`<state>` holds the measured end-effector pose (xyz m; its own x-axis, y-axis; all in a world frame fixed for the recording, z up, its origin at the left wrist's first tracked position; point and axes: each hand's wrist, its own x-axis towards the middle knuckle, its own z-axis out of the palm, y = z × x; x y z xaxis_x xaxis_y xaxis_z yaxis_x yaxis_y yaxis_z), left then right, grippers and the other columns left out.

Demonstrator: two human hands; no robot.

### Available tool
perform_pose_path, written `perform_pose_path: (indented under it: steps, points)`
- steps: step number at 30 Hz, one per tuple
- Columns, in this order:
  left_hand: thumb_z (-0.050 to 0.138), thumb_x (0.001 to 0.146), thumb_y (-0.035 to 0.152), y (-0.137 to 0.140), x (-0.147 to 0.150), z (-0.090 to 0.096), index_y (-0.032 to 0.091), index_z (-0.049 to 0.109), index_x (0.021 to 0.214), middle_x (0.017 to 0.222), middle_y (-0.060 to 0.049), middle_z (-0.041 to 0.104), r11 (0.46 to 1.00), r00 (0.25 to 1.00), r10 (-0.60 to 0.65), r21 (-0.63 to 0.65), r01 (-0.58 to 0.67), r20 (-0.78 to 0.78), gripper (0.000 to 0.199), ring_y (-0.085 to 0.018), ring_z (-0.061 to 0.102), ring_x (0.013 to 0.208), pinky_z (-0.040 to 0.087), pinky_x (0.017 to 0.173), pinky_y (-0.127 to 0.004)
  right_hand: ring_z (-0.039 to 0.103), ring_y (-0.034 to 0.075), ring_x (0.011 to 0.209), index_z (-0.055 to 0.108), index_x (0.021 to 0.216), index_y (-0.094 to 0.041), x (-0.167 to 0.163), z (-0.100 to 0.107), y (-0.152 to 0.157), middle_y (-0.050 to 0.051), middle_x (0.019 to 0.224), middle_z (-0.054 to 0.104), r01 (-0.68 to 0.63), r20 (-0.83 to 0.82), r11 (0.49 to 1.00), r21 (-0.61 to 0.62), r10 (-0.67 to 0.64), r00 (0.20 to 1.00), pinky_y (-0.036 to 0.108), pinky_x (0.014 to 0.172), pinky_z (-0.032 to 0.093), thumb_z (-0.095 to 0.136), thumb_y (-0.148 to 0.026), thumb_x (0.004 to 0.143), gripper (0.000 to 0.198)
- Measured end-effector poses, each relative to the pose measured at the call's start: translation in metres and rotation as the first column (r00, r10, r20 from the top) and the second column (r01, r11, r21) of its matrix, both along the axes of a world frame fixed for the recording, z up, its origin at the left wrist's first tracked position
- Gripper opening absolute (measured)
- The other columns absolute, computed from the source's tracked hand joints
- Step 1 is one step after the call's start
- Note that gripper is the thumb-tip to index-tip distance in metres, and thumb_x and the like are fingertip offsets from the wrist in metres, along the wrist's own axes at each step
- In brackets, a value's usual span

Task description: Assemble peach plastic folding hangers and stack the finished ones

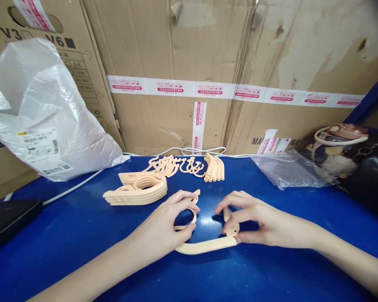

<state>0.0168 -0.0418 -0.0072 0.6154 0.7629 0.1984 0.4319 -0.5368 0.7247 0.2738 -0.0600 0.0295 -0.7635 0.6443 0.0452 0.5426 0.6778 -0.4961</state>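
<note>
A beige plastic hanger (204, 246) with a long curved bar is held between my two hands, low over the blue table. My left hand (176, 220) pinches its curved part at the left, with thumb and fingers around an arched edge. At the bar's right end, my right hand (250, 218) grips near a rounded joint piece (233, 230) with a small hole. A short beige piece stands up behind the right fingers, partly hidden. Behind my left hand lies a neat stack of beige hangers (138, 195).
Loose beige hooks (190, 165) and a bundle of short arm pieces (214, 167) lie along the back. A white plastic sack (47, 113) leans at left above a black device (12, 220). Clear plastic bag (290, 170), pouch (340, 147) and cardboard (176, 121) border the table (164, 277).
</note>
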Motion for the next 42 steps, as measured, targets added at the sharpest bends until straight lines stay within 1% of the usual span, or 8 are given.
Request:
perform_pose_path:
  steps: [3,5,14,18,22,32,38,42]
  points:
    - [0.056,0.082,0.018,0.001,0.0,-0.001,0.022,0.062,0.107,0.127,-0.006,0.055,0.992,0.999,0.038,0.125,-0.032,-0.039,0.026,-0.022,0.053,0.12,0.052,0.092,-0.032,0.038,0.022,0.129,0.072,0.1,-0.029,0.002,-0.002,0.003,0.004,0.135,0.047,0.001,-0.055,1.0,-0.017,-0.002,0.998,0.041,0.106,0.03,0.061,-0.03,0.089,0.015]
    - [0.057,0.082,0.019,0.001,-0.001,-0.003,0.022,0.062,0.11,0.125,-0.006,0.059,0.98,0.996,0.058,0.193,-0.045,-0.065,0.029,-0.021,0.056,0.116,0.048,0.099,-0.035,0.043,0.021,0.125,0.072,0.1,-0.028,0.002,-0.006,0.004,0.005,0.131,0.05,0.007,-0.087,0.998,-0.057,-0.012,0.996,0.037,0.104,0.035,0.061,-0.03,0.089,0.016]
    - [0.055,0.083,0.022,-0.001,0.0,-0.007,0.019,0.063,0.116,0.125,-0.007,0.063,0.954,0.99,0.076,0.299,-0.037,-0.122,0.034,-0.022,0.057,0.119,0.047,0.1,-0.036,0.059,0.014,0.106,0.071,0.094,-0.019,-0.008,-0.014,-0.003,0.005,0.118,0.059,-0.089,-0.238,0.983,-0.161,0.049,0.97,0.026,0.091,0.046,0.041,-0.003,0.092,0.034]
    - [0.055,0.082,0.019,-0.003,0.0,-0.006,0.018,0.061,0.12,0.125,-0.008,0.062,0.95,0.988,0.086,0.309,-0.044,-0.125,0.038,-0.022,0.055,0.121,0.047,0.1,-0.038,0.061,0.017,0.098,0.064,0.104,-0.019,-0.019,-0.014,-0.016,0.005,0.112,0.061,0.001,-0.196,0.993,-0.119,-0.025,0.98,0.027,0.086,0.048,0.058,-0.017,0.088,0.017]
    - [0.055,0.083,0.022,-0.005,0.0,-0.006,0.018,0.06,0.119,0.125,-0.009,0.062,0.952,0.987,0.095,0.3,-0.051,-0.133,0.036,-0.023,0.056,0.119,0.048,0.099,-0.039,0.054,0.021,0.112,0.049,0.129,-0.027,-0.024,-0.016,-0.024,0.004,0.123,0.058,0.07,-0.11,0.995,-0.068,-0.077,0.991,0.03,0.093,0.045,0.073,-0.036,0.078,0.057]
    - [0.038,0.097,0.024,-0.004,-0.005,0.003,0.023,0.053,0.121,0.121,-0.004,0.061,0.952,0.976,-0.057,0.283,0.117,-0.212,0.029,-0.019,0.058,0.111,0.049,0.093,-0.034,0.055,0.012,0.111,0.029,0.143,-0.039,-0.017,-0.016,-0.019,-0.004,0.123,0.059,0.015,-0.161,0.987,-0.159,-0.041,0.986,0.023,0.098,0.04,0.058,-0.004,0.082,0.077]
    - [0.033,0.089,0.005,0.0,-0.009,0.004,0.025,0.047,0.126,0.127,-0.004,0.056,0.959,0.96,-0.103,0.23,0.165,-0.259,0.045,-0.02,0.055,0.114,0.047,0.094,-0.036,0.053,0.014,0.108,0.033,0.142,-0.034,-0.014,-0.017,-0.012,-0.003,0.105,0.066,-0.025,-0.123,1.0,0.006,0.025,0.992,0.035,0.105,0.034,0.048,-0.005,0.089,0.063]
    - [0.033,0.086,-0.001,0.0,-0.008,0.004,0.027,0.044,0.13,0.133,-0.001,0.053,0.953,0.941,-0.125,0.226,0.201,-0.313,0.054,-0.022,0.043,0.129,0.039,0.104,-0.042,0.052,0.015,0.106,0.051,0.126,-0.029,-0.011,-0.021,-0.003,0.001,0.102,0.064,0.022,-0.125,0.997,0.077,-0.012,0.992,0.032,0.094,0.043,0.044,-0.008,0.092,0.041]
